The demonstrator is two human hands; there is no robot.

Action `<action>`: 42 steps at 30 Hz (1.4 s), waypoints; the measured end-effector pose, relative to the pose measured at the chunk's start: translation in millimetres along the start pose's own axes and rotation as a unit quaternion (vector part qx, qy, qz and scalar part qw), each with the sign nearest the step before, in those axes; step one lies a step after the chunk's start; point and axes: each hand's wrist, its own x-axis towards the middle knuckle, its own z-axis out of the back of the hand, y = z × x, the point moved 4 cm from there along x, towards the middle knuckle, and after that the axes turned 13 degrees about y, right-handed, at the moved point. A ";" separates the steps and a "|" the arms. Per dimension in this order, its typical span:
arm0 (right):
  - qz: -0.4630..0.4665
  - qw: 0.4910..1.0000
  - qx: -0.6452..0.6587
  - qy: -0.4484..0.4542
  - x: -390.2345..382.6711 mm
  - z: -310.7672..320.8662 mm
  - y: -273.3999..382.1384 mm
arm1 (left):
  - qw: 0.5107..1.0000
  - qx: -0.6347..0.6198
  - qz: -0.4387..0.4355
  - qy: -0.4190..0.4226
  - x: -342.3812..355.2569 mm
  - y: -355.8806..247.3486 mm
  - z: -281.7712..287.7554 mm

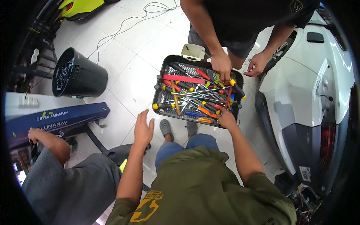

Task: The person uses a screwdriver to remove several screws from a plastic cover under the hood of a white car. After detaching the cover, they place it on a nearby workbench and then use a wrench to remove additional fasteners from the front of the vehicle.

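A floor of glossy white tiles is crossed by a thin black cable at eleven o'clock from a black rectangular mesh-bottomed tray, the support of which cannot be told. A ribbed dark plastic bin is seen at nine o'clock, a smooth white-and-grey vehicle at three. The tray is heaped with slim steel shafts; a flat red strip, screwdrivers with black-and-yellow handles and an orange-handled tool are crossed at many angles. Over the tray's rim at four to five o'clock the right hand is bent, fingers among the handles; whether anything is gripped cannot be told. The left hand is held loosely spread and empty at eight o'clock, apart from the tray. At one o'clock a co-worker's hand is lowered into the tray. Bare tile is left between tray and bin; toward the vehicle, room is narrower.
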 end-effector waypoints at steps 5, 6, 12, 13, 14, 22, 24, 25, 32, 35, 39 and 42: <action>-0.001 0.996 0.084 -0.011 -4.7 -13.7 -0.2 | 0.983 0.096 -0.095 0.121 63.7 -18.1 1.6; 0.018 0.995 0.095 -0.008 -5.6 -13.8 4.1 | 0.977 0.127 -0.101 0.142 67.2 -20.1 -1.9; 0.035 0.998 0.036 0.026 -12.3 -18.5 76.5 | 0.956 0.181 -0.105 0.207 77.9 -13.3 -15.3; 0.024 0.999 -0.028 0.040 -20.2 -5.3 99.1 | 0.955 0.173 -0.117 0.213 78.3 -11.3 -14.5; 0.015 0.994 -0.088 0.057 -20.9 2.7 115.1 | 0.952 0.168 -0.126 0.222 80.5 -11.9 -14.0; 0.177 0.972 -0.054 -0.145 146.7 59.6 176.3 | 0.973 0.062 -0.116 0.191 62.2 -16.2 9.0; 0.091 0.990 -0.101 -0.046 169.0 65.0 178.6 | 0.977 0.070 -0.129 0.155 47.8 -4.1 22.9; 0.115 0.985 -0.122 -0.039 169.7 71.8 184.7 | 0.984 0.031 -0.081 0.157 42.2 5.6 33.0; 0.230 0.951 -0.209 -0.009 170.2 73.9 194.6 | 0.978 -0.078 0.107 0.159 -13.2 143.4 55.3; 0.186 0.967 -0.174 0.002 177.2 73.9 198.1 | 0.972 -0.063 0.097 0.205 -3.3 186.1 65.3; 0.131 0.986 -0.031 -0.096 155.4 69.3 252.6 | 0.961 -0.042 0.058 0.267 38.0 226.8 102.2; 0.052 0.984 -0.119 -0.120 135.3 39.0 283.1 | 0.954 -0.004 0.033 0.297 78.7 243.6 154.1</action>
